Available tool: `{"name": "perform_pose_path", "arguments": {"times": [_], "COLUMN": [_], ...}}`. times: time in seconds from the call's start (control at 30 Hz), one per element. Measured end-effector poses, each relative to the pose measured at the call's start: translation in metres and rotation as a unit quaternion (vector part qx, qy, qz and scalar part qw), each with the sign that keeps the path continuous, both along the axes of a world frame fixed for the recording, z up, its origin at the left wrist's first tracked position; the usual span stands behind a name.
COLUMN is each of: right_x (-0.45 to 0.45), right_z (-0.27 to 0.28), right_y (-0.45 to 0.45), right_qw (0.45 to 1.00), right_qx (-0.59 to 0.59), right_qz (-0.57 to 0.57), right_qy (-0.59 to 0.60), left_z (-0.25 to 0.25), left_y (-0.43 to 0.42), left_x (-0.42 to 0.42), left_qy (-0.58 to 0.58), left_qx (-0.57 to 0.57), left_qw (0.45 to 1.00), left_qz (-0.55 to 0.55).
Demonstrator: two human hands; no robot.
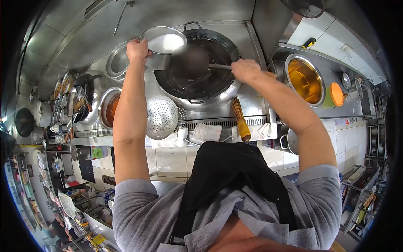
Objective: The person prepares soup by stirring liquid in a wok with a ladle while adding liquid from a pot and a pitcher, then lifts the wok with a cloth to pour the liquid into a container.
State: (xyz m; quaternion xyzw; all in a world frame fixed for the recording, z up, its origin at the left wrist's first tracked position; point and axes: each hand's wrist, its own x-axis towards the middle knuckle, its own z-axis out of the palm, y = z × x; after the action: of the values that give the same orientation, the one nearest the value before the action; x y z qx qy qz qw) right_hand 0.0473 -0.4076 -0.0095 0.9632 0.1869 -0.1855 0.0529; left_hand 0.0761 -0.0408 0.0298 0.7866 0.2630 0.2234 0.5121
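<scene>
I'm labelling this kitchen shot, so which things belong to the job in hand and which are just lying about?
In use, it seems:
left hand, gripping a metal bowl
right hand, gripping a long handle
wok

Apparently lying about:
perforated strainer
bundle of thin sticks
cloths

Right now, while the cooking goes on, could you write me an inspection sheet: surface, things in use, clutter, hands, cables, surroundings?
Surface: steel counter, folded cloths along its front edge.
Things in use: metal bowl with white contents, at the rim of a dark wok; utensil handle, its far end lost in blur.
Clutter: perforated strainer, stick bundle.
Hands: left grips the bowl; right the handle.
Cables: thin pale cable by the right wall.
Surroundings: pot of amber liquid, orange-topped container, right.
</scene>
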Motion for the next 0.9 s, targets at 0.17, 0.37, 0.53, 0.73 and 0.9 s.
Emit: {"name": "perform_pose_path", "arguments": {"times": [0.17,0.37,0.53,0.73,0.9], "right_x": [-0.002,0.011,-0.009,0.011,-0.014], "right_z": [-0.025,0.0,-0.024,0.006,-0.027], "right_y": [-0.011,-0.019,-0.005,-0.024,-0.005], "right_qw": [0.999,0.999,0.998,1.0,0.998], "right_qx": [0.026,-0.023,0.056,-0.012,0.055], "right_qz": [0.023,0.018,-0.015,0.005,-0.018], "right_qy": [0.015,0.029,0.027,0.026,0.015], "left_z": [0.005,0.007,0.003,0.0,-0.001], "left_y": [-0.004,0.005,0.003,0.01,0.008], "left_x": [-0.002,0.0,0.005,0.005,0.008], "left_qy": [0.002,0.024,0.028,0.018,0.026], "left_qx": [0.007,0.013,0.032,0.006,0.011], "left_qw": [1.0,1.0,0.999,1.0,0.999], "left_qz": [-0.003,-0.013,-0.014,-0.007,-0.017]}}
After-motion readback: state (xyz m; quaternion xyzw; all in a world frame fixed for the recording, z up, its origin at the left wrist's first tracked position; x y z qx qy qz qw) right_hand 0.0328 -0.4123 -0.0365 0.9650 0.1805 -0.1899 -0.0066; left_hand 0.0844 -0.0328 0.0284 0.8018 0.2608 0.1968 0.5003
